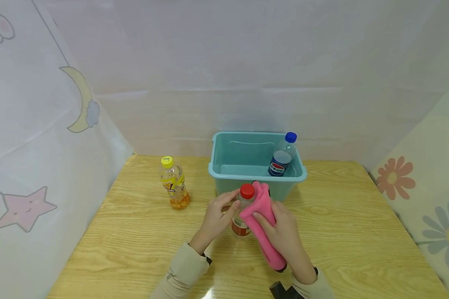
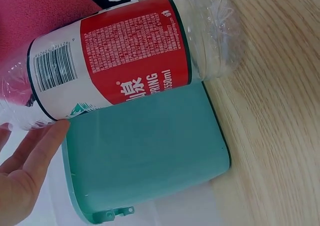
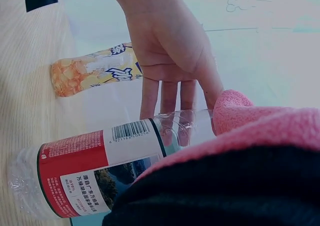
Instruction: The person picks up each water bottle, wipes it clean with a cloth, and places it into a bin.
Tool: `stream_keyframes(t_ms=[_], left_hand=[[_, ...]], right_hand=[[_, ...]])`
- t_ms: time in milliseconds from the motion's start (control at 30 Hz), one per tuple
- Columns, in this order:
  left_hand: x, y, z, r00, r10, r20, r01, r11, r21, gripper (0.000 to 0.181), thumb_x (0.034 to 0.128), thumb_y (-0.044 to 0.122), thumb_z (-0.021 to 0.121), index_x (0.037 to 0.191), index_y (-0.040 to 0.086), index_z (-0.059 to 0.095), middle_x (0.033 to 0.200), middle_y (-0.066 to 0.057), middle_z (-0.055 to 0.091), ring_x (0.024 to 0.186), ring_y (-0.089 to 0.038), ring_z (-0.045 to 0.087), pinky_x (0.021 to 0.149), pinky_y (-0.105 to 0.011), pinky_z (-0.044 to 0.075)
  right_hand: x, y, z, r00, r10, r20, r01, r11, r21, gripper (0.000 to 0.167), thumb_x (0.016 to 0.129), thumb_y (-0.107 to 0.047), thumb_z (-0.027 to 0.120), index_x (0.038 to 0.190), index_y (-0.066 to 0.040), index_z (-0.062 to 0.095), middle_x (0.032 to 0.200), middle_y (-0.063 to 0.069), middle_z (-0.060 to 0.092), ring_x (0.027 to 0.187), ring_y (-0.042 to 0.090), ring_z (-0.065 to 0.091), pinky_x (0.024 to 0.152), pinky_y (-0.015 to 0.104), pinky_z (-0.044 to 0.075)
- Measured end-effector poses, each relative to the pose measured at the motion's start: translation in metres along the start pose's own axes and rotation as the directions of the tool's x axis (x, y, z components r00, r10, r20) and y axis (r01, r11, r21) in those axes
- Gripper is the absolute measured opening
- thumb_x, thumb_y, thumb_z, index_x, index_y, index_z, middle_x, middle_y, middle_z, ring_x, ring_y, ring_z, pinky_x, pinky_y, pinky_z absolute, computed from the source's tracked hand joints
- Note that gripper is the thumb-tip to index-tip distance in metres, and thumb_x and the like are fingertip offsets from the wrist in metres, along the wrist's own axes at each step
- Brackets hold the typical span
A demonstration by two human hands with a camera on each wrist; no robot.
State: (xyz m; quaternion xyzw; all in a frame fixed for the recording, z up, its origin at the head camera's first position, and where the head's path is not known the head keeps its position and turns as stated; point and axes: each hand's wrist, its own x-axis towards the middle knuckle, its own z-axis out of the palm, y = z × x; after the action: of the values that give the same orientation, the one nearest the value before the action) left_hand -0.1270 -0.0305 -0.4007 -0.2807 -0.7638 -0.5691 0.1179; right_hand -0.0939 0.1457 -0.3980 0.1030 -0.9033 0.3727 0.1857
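A clear plastic bottle point(image 1: 241, 226) with a red cap and a red-and-white label stands upright on the table between both hands. My left hand point(image 1: 218, 216) touches its upper left side, the fingers fairly straight; in the left wrist view the fingertips meet the bottle point(image 2: 125, 51) near its shoulder. My right hand point(image 1: 286, 228) grips a fuzzy pink cloth point(image 1: 263, 209) with black on its edge and underside. This cloth lies against the bottle's right side and hides part of it. Several right fingers are hidden behind the cloth.
Just behind the hands sits a light teal plastic bin point(image 1: 254, 178), with a blue-capped bottle point(image 1: 280, 160) leaning inside its right end. A yellow-capped bottle point(image 1: 175, 185) holding some orange liquid stands to the left on the wooden table point(image 1: 134, 241). Patterned sheets point(image 1: 224, 62) enclose the back and sides.
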Motion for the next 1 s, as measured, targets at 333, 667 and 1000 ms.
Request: stream_keyframes(t_ms=[333, 667, 1000], left_hand=[[-0.001, 0.000, 0.001, 1.000, 0.015, -0.026, -0.014, 1.000, 0.024, 0.030, 0.0850, -0.006, 0.058, 0.114, -0.014, 0.056, 0.104, -0.025, 0.061, 0.089, -0.033, 0.062, 0.068, -0.029, 0.054], [-0.003, 0.007, 0.001, 0.998, -0.016, -0.057, 0.019, 0.998, 0.055, 0.029, 0.0840, -0.004, 0.060, 0.112, -0.012, 0.058, 0.097, -0.024, 0.061, 0.087, -0.033, 0.061, 0.066, -0.033, 0.055], [-0.005, 0.005, 0.003, 0.997, -0.009, -0.079, 0.013, 0.999, 0.041, 0.029, 0.0838, -0.003, 0.061, 0.112, -0.012, 0.059, 0.095, -0.027, 0.060, 0.086, -0.034, 0.061, 0.065, -0.031, 0.055]], right_hand=[[0.003, 0.001, 0.003, 0.999, 0.001, 0.051, 0.000, 1.000, -0.030, 0.030, 0.080, -0.020, 0.071, 0.100, 0.000, 0.061, 0.073, 0.001, 0.048, 0.061, 0.012, 0.041, 0.048, 0.023, 0.036], [0.006, 0.005, 0.000, 0.992, -0.022, 0.121, 0.026, 0.999, -0.034, 0.034, 0.078, -0.017, 0.072, 0.103, 0.003, 0.060, 0.076, 0.003, 0.050, 0.062, 0.014, 0.044, 0.050, 0.024, 0.039], [0.004, 0.012, 0.003, 0.989, -0.015, 0.150, 0.017, 1.000, -0.010, 0.037, 0.077, -0.016, 0.074, 0.106, 0.002, 0.060, 0.081, 0.004, 0.053, 0.068, 0.015, 0.047, 0.055, 0.026, 0.041]])
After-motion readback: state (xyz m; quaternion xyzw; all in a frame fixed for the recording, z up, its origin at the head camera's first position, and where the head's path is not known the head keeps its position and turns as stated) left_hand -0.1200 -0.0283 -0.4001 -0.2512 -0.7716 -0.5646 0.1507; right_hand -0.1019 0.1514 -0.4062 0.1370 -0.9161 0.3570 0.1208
